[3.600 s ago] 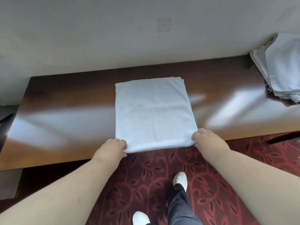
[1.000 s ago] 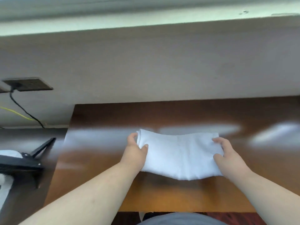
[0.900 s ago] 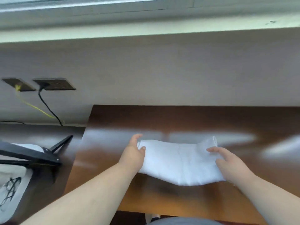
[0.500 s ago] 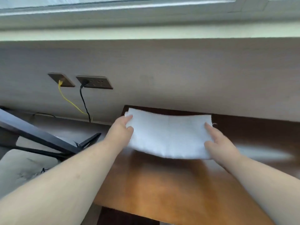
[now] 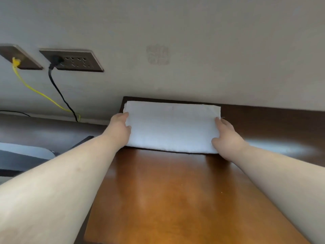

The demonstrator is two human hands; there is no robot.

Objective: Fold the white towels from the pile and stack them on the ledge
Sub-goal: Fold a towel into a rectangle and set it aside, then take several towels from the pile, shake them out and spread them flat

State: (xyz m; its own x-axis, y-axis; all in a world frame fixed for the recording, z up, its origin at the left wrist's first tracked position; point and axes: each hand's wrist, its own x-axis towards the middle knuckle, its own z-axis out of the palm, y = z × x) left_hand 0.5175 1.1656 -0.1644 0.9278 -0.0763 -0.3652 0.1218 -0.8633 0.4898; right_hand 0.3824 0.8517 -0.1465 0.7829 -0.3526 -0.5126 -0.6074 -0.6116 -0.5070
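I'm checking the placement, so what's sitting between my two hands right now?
In the head view, only the folded white towel lies between the left hand and right hand, each holding one end on the wooden ledge.

Your folded towel (image 5: pixel 171 128) lies on the ledge (image 5: pixel 175 191) at its far left corner, its back edge against the wall (image 5: pixel 193 50). Your left hand (image 5: pixel 119 130) holds the towel's left end, your right hand (image 5: pixel 226 138) its right end. Left of the towel, two sockets (image 5: pixel 72 59) sit on the wall, with cables (image 5: pixel 58 90) hanging down from them.
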